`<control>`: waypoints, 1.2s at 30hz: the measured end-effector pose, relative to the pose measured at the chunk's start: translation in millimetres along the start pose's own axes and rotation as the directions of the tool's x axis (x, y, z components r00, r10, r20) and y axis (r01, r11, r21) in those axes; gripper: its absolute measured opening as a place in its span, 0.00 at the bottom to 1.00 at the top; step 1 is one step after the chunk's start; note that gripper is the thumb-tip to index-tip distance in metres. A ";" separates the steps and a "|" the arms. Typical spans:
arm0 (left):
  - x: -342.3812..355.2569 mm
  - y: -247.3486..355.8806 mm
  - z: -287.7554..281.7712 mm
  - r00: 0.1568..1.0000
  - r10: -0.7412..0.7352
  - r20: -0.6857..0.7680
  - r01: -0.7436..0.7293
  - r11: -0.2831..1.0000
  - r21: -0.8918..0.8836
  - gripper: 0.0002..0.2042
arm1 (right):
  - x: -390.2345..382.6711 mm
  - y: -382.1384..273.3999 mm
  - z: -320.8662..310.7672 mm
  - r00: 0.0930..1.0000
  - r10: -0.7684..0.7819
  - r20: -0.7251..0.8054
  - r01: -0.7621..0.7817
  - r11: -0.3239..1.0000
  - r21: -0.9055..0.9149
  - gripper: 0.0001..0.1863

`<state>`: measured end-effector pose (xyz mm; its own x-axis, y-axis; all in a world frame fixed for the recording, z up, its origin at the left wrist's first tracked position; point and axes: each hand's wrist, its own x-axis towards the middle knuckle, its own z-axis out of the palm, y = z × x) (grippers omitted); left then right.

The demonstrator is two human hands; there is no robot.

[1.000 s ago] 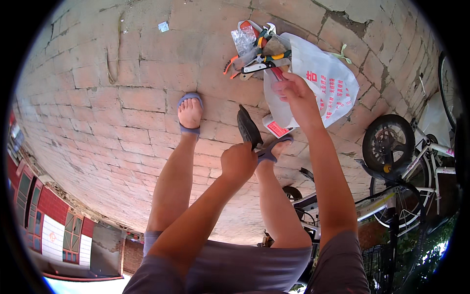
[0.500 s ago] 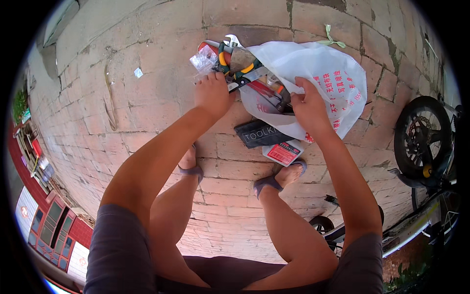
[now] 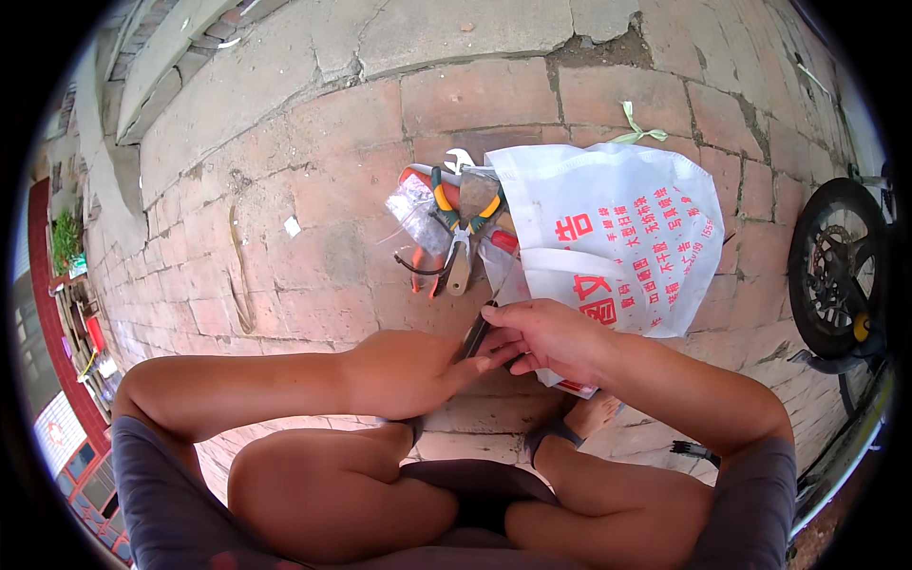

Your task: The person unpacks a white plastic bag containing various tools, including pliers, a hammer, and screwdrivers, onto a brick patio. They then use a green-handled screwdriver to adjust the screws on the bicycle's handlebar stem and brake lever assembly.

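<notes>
Because it is mostly covered, the dark tool looks unclear; left hand, 8 o'clock, clasps it; half-curled right hand, 3 o'clock, touches it, grip uncertain.

Soft and bright daylight falls quite evenly on the brick paving, so the shadows are weak. The white bag looks very bright, and its surface is rather sharp. Beyond the paving's left edge, the building bends and leans strongly; black rounds off the view.
</notes>
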<state>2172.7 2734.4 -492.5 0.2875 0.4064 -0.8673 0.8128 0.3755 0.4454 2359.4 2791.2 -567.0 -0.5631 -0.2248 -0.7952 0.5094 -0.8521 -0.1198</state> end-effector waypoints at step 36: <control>75.2 -58.5 -30.5 0.905 0.104 -0.412 -0.396 0.555 -0.732 0.37 | 30.3 -74.1 -4.0 0.809 -0.569 -0.147 0.578 0.726 0.374 0.20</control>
<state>2131.3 2768.5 -577.0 0.1362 0.7500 -0.6473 -0.0340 0.6565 0.7535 2307.2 2849.4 -584.7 -0.6500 0.3720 -0.6627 -0.1986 -0.9248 -0.3244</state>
